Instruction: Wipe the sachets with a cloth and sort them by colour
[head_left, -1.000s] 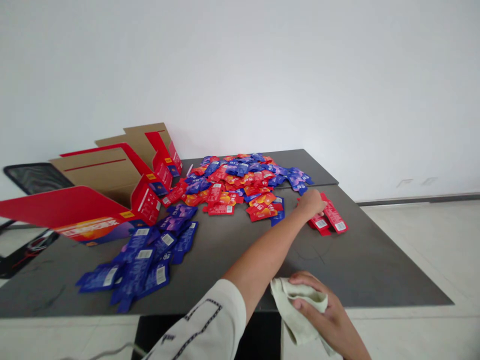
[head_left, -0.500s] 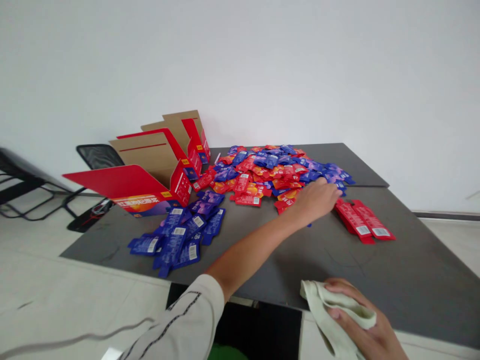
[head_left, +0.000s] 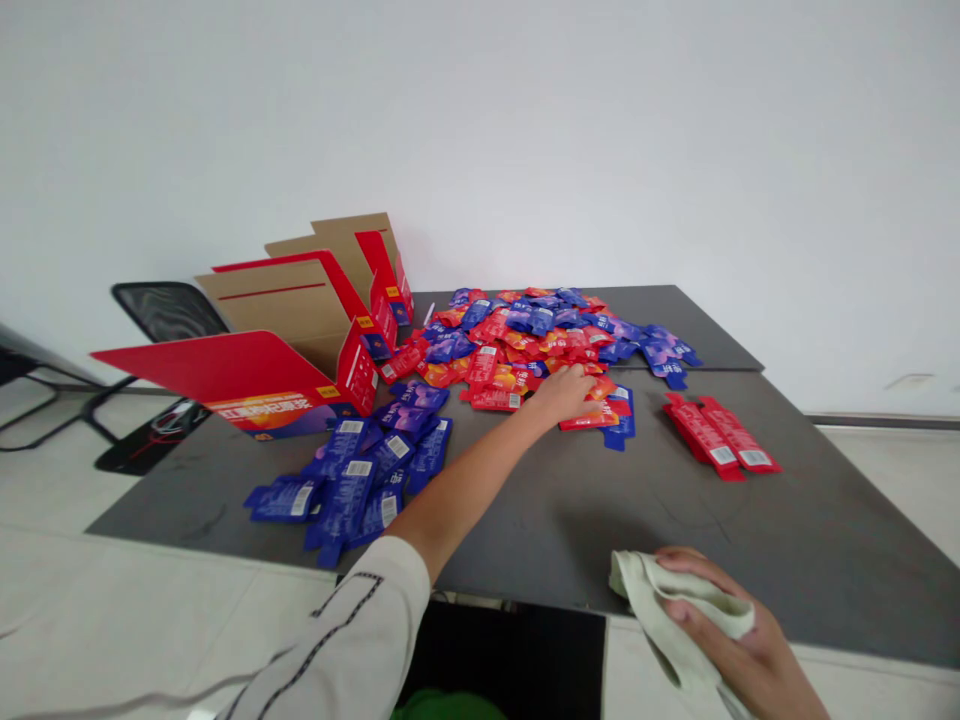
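Note:
My left hand [head_left: 564, 393] reaches to the near edge of a mixed pile of red and blue sachets [head_left: 517, 325]. Its fingers are curled down on a red and orange sachet [head_left: 589, 420], and the fingertips are partly hidden. Under that one, a blue sachet [head_left: 621, 430] sticks out to the right. By the table's front edge my right hand [head_left: 739, 630] is closed around a folded pale green cloth [head_left: 656, 605]. Two stacks of red sachets [head_left: 720, 435] lie to the right of the pile, labels up.
Several blue sachets [head_left: 352, 490] form a heap at the front left of the grey table [head_left: 517, 520]. Behind them, open red cartons [head_left: 285, 395] stand in a row with flaps raised. A black chair [head_left: 169, 315] is beyond the left edge, and a white wall [head_left: 525, 140] is behind.
My left hand has moved left from the right side of the pile to its near middle, uncovering blue sachets there. My right hand still holds the cloth. The view has shifted slightly.

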